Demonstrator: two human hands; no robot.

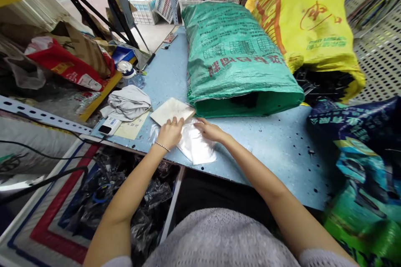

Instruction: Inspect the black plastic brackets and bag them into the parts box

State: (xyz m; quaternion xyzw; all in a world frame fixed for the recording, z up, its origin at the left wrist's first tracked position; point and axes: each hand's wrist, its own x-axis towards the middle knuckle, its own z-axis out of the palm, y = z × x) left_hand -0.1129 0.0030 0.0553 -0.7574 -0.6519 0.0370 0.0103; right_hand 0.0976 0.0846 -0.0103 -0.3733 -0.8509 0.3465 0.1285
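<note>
clear bags (197,150) between my hands, near table (266,142) edge | long axis near-far, near end right | left hand (170,135) at pale block (171,108), right hand (210,129) touching bags; both grips: can't tell

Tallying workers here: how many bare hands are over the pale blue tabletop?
2: the left hand, silvery beaded bracelet at its wrist, at the near edge of the flat off-white pad; the right hand at the thin translucent plastic film. No others show.
</note>
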